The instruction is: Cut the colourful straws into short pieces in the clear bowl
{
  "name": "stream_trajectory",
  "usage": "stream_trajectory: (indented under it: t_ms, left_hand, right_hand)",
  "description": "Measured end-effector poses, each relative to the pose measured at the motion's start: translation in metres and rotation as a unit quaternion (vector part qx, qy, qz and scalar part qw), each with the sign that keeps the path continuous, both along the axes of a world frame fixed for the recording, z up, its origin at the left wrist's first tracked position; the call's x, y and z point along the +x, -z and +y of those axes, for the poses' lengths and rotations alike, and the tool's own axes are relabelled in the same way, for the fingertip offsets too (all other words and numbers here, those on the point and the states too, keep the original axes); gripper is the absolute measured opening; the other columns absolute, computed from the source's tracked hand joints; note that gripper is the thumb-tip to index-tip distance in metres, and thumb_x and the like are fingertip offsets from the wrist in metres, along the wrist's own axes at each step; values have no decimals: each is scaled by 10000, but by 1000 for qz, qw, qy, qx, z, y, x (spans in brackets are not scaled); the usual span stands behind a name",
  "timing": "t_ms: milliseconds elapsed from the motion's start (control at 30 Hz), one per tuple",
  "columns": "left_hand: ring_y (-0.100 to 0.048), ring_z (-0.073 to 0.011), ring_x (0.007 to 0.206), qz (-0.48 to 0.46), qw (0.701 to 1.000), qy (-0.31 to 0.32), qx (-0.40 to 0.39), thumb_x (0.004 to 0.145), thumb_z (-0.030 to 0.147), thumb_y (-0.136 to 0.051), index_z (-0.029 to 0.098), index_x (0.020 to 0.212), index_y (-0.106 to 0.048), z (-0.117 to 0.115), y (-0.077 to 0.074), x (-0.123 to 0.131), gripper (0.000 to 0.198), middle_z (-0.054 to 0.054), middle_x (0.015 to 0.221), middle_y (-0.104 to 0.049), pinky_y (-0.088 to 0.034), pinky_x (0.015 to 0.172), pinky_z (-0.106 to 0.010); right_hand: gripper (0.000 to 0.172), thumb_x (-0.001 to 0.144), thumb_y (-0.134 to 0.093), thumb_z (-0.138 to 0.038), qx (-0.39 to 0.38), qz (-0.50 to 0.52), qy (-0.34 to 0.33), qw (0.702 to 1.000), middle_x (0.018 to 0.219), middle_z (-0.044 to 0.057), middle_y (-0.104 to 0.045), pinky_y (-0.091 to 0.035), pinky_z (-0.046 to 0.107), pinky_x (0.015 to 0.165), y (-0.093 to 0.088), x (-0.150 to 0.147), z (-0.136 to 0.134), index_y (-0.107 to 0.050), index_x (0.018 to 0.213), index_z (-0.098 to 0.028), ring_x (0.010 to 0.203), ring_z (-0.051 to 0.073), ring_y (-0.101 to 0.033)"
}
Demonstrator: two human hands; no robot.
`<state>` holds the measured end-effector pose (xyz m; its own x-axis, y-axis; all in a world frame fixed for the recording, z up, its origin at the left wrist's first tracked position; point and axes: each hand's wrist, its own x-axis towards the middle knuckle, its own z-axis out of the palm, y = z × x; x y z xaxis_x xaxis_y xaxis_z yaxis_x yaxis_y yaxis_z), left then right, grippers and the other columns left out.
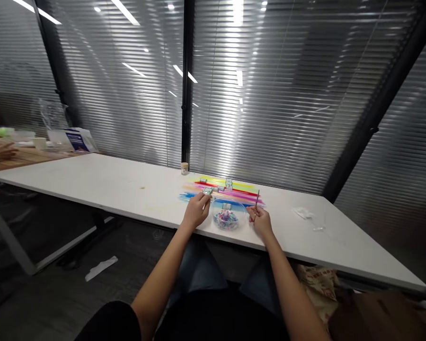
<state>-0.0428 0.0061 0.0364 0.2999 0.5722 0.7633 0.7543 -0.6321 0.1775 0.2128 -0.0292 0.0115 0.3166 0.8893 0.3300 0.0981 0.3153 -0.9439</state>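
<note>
We see white light streaks (pixel 126 12) glaring across the blinds (pixel 128 109), strongest near the middle. The white table (pixel 92 182) is evenly lit, while the floor (pixel 57 303) below lies in gloom. Wide-angle stretching leans the dark outer frames (pixel 371 130) outward, and fine detail inside the clear bowl (pixel 239 222) looks soft to us.

Bowl (pixel 243 216): clear, round, upright, just in front of the strips.
Bits (pixel 226 217): small loose pieces in pink, red, blue and white, heaped in the lower part of the bowl.
Scissors (pixel 255 214): coppery handles low, slim blades pointing up; just right of the bowl, tilted slightly. Whether the blades are parted is too small to tell.
Strips (pixel 243 193): long, thin, laid sideways in colour bands, yellow farthest, then red, orange and pink, with blue nearest.
Wraps (pixel 229 183): small, pale, dark-marked, scattered across the strips; print unreadable.
</note>
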Motion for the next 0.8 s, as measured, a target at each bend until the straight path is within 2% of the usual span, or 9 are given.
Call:
stream_trajectory:
  t_ms: [67, 233, 400, 467, 567, 667, 800]
  left_hand:
    - [-575, -176, 857, -7, 1000, 1, 8, 938, 214, -382, 181, 1057, -626, -5, 8, 0, 273, -70, 929, -616, -449, 804, -305]
    - [-583, -195, 938, -18, 1000, 0, 6, 928, 215, -387, 207, 1076, -627, -6, 22, -1, 282, -83, 985, -636, -444, 861, -348]
    - [-582, -204, 965, -27, 1000, 4, 12, 927, 276, -393, 225, 1054, -636, -8, 25, -3, 279, -81, 982, -640, -443, 880, -365]
    - [-579, -214, 983, -18, 1000, 12, 9, 924, 331, -413, 227, 1047, -639, -9, 25, -6, 278, -80, 984, -641, -437, 895, -371]
    - [-565, -237, 1017, -10, 1000, 20, 6, 884, 446, -490, 225, 1080, -629, -10, 25, -9, 327, -85, 1024, -632, -428, 914, -378]
    - [-563, -244, 1017, 9, 999, 45, -5, 837, 517, -550, 221, 1127, -612, -10, 22, -10, 419, -86, 1045, -629, -426, 913, -372]
    - [-575, -233, 989, 11, 997, 59, -44, 865, 493, -521, 229, 1125, -610, -12, 16, -6, 381, -68, 1007, -647, -432, 891, -353]
  right_hand:
    - [491, 593, -737, -578, -4, 22, 6, 1000, 427, -61, -460, -290, 222, 417, 3, -2, -7, -622, 782, -139, 408, 98, -385]
    - [417, 641, -742, -522, -12, 149, 73, 986, 419, -93, -439, -222, 191, 346, 3, -8, -41, -544, 802, -191, 347, 69, -317]
    - [409, 654, -731, -525, -35, 133, -52, 989, 400, -109, -391, -217, 182, 305, -10, -24, -69, -513, 776, -202, 313, 54, -268]
    - [419, 681, -692, -559, -40, 136, -92, 986, 396, -112, -387, -205, 177, 292, -10, -35, -72, -475, 762, -211, 298, 48, -244]
    - [431, 688, -712, -522, -45, 96, -134, 985, 392, -107, -444, -180, 161, 291, -4, -51, -70, -408, 767, -227, 290, 48, -262]
    - [470, 673, -735, -505, -42, 84, -107, 990, 381, -113, -449, -184, 159, 293, 2, -55, -64, -356, 756, -239, 290, 54, -279]
    - [477, 703, -698, -538, -39, 101, -18, 994, 394, -100, -442, -199, 173, 295, 5, -47, -48, -329, 684, -235, 289, 58, -303]
